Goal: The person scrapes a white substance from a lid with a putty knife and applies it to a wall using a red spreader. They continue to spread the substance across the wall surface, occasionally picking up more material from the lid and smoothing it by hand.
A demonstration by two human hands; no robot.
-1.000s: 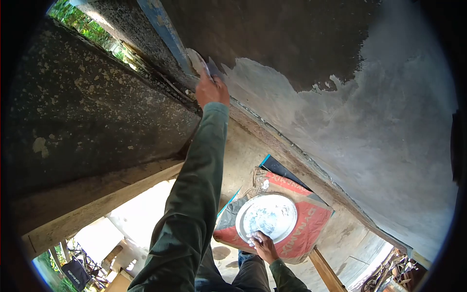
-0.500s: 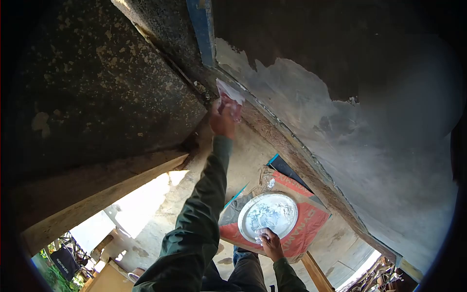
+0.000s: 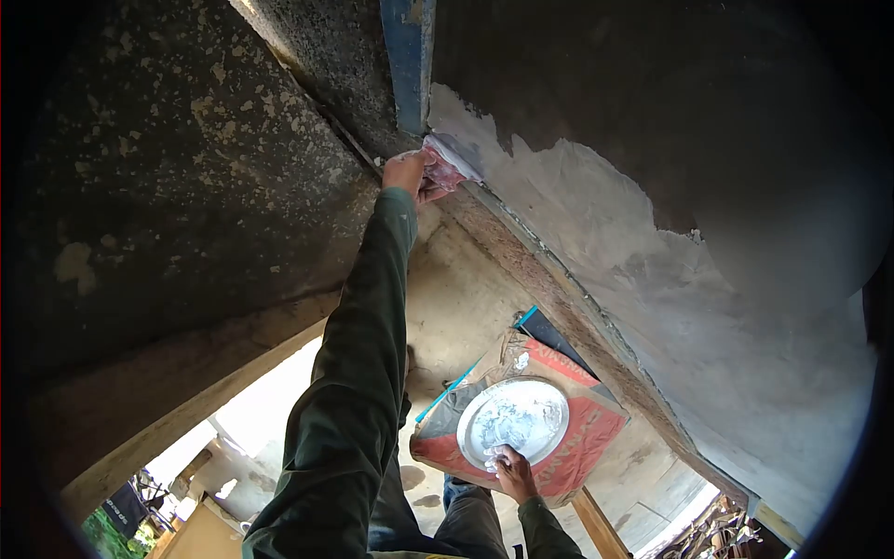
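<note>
My left hand (image 3: 407, 175), raised at the end of a green sleeve, is closed on a flat reddish putty scraper (image 3: 451, 164) smeared with white. The scraper's edge meets the lower edge of the plastered wall (image 3: 605, 224), just below the blue frame strip (image 3: 410, 70). Lower down, my right hand (image 3: 511, 469) pinches the near rim of a round metal plate (image 3: 463, 415), and its fingers carry white paste. White putty (image 3: 517, 419) is spread over the plate's inside.
Beneath the plate lies a red and grey paper sack (image 3: 596, 419) with a dark blue-edged piece (image 3: 554, 340) behind it. A dark, flaking wall (image 3: 186, 186) stands on the left. A wooden bar (image 3: 603, 524) is at the bottom, near dry debris (image 3: 712, 531).
My left hand has turned at the wrist, and the scraper has moved slightly right and up against the wall edge. My right hand stays on the plate's rim. The view has shifted a little.
</note>
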